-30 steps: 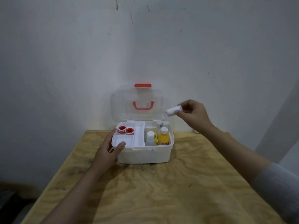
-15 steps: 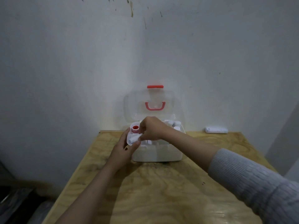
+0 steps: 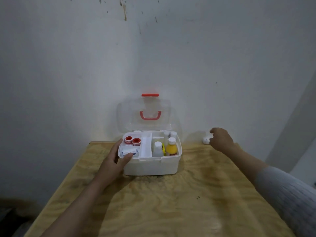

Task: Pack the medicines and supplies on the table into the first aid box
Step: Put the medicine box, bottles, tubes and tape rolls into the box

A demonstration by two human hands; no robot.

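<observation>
The white first aid box [image 3: 150, 166] stands open at the back of the wooden table [image 3: 171, 202], its clear lid [image 3: 145, 113] leaning on the wall. Its tray holds two red tape rolls [image 3: 132, 141] and a white packet [image 3: 130, 151]; a white bottle [image 3: 157, 148] and a yellow bottle [image 3: 171, 147] stand on the right side. My left hand [image 3: 113, 159] grips the box's left front corner, thumb on the rim. My right hand [image 3: 220, 139] hovers at the far right over a white roll [image 3: 206, 140] lying by the wall, fingers curled, blurred.
The table's back edge meets the grey wall. The table drops off on the left side to a dark floor. Bare wood spreads in front of the box and between my arms.
My right hand set the white packet into the tray's front left compartment, then swung right to the white roll by the wall. My left hand stayed on the box.
</observation>
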